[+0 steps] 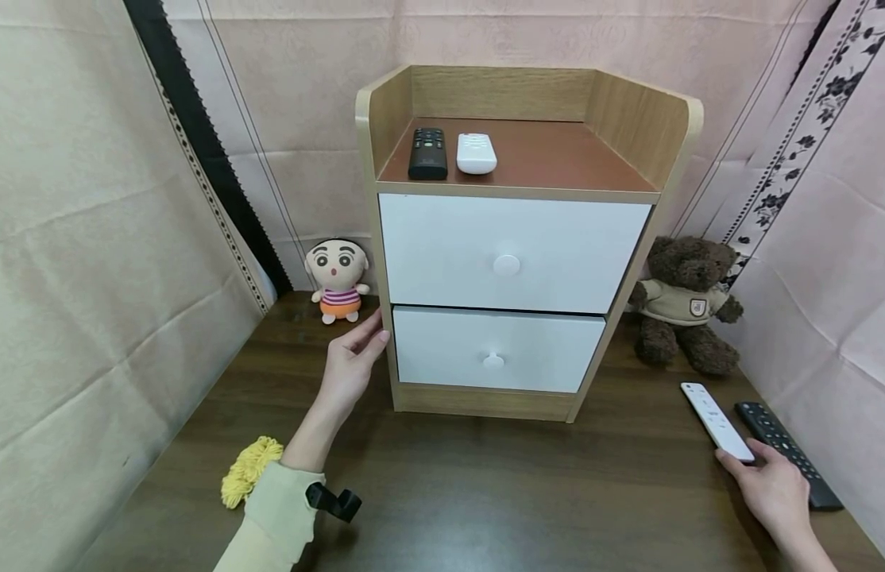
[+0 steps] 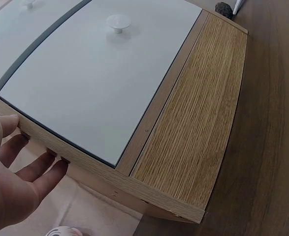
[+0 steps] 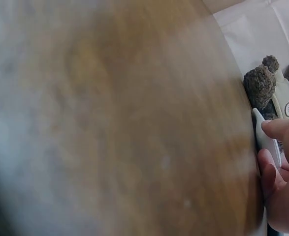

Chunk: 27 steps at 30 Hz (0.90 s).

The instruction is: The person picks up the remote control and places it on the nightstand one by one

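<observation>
A wooden cabinet [image 1: 485,403] with two white drawers, both closed, stands on the table. My left hand [image 1: 351,367] touches its left side; in the left wrist view the thumb of that hand [image 2: 9,182] lies at the front edge and the fingertips rest against the side panel. At the right, my right hand [image 1: 774,492] grips the near end of a slim white remote [image 1: 716,421]. The right wrist view shows the right hand [image 3: 284,172] with thumb and fingers around the white remote [image 3: 266,140]. A long black remote [image 1: 789,453] lies just right of it.
On the cabinet top lie a black remote [image 1: 428,154] and a white remote [image 1: 476,153]. A doll [image 1: 338,282] stands left of the cabinet, a brown teddy bear [image 1: 689,306] sits right of it. Yellow yarn-like material [image 1: 251,470] lies beside the left forearm.
</observation>
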### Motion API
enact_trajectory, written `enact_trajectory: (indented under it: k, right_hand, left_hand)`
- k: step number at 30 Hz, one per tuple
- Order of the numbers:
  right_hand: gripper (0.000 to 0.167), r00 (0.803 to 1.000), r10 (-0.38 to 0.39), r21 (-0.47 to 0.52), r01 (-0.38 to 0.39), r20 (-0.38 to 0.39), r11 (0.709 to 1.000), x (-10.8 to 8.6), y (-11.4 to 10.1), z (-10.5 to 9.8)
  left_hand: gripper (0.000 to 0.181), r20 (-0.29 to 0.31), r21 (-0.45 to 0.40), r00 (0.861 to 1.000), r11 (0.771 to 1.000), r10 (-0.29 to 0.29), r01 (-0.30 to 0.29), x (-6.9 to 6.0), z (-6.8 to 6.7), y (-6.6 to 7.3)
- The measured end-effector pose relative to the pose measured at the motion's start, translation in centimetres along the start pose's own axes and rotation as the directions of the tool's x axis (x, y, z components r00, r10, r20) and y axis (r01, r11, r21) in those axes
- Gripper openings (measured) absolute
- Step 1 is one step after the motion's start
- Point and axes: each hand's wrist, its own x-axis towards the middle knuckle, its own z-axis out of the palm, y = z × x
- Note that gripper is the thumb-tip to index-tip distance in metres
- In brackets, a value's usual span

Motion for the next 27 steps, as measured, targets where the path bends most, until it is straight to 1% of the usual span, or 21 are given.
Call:
enact_trajectory:
  k: [8, 16, 22, 27]
  right_hand:
    - [0.063, 1.000, 0.022, -0.017, -0.022, 0.016, 1.000, 0.2, -0.1, 0.0]
    - [0.062, 0.999, 0.034, -0.018, -0.034, 0.001, 0.999, -0.1, 0.0, -0.4]
    - [0.060, 0.999, 0.050, 0.018, -0.049, -0.019, 0.999, -0.2, 0.2, -0.8]
    - [0.061, 0.996, 0.084, 0.071, -0.082, -0.026, 0.994, -0.3, 0.1, -1.1]
  left_hand:
    - [0.046, -0.006, 0.002, 1.000, 1.000, 0.005, -0.005, 0.0, 0.0, -0.2]
    - [0.046, -0.007, 0.003, 1.000, 1.000, 0.001, -0.001, 0.1, 0.0, -0.3]
    - [0.045, -0.005, 0.002, 1.000, 1.000, 0.014, -0.014, 0.0, 0.0, -0.3]
    - [0.045, -0.003, 0.002, 1.000, 1.000, 0.020, -0.020, 0.1, 0.0, -0.2]
